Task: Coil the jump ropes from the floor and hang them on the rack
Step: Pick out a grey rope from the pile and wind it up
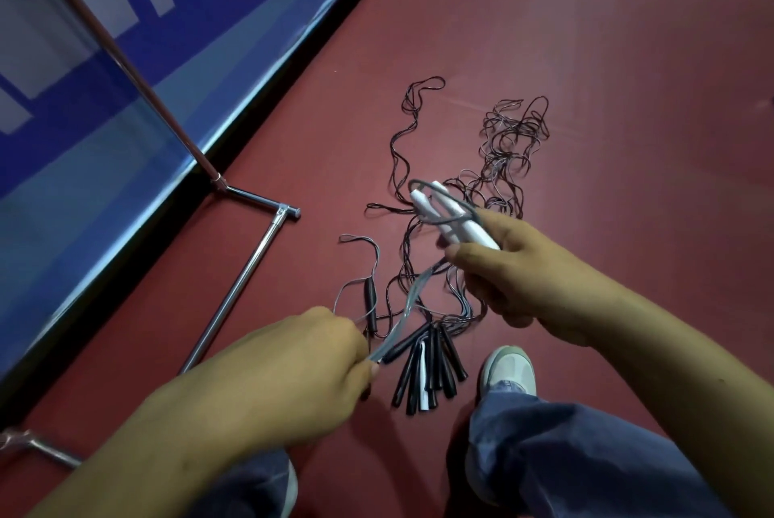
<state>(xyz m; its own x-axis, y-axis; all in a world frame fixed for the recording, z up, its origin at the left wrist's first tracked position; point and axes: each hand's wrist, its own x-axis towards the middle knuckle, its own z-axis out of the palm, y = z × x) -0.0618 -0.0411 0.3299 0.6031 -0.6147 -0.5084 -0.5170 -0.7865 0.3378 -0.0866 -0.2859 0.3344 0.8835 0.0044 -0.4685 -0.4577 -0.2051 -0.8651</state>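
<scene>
Clamped round a pair of white handles (444,220), the grip of the right hand (515,278) has fingers and thumb curled about them, with a loop of grey cord (410,299) lying over their far ends. The left hand (293,366) has its grip closed as well, pinching the same cord lower down, so the stretch between the two hands runs fairly straight. I take this tension to be what lets the cord be laid in even turns instead of kinking. This rope is held in the air above the floor (607,56). The other jump ropes lie below, their black handles (423,366) bunched together near a shoe (509,366), probably so each can be picked out by its ends, and their thin cords (502,149) trail away in a loose tangle. One more black handle (370,304) lies apart, just left of the bunch. The rack (247,278) stands close on the left, within easy reach for hanging. Only its chrome foot and one slanting upright show, since its top is cut off, so where a coil would hang cannot be seen. The moving cord is blurred, the left fingertips are hidden beneath the hand, and neither the turns made nor the ropes in the tangle can be counted.
</scene>
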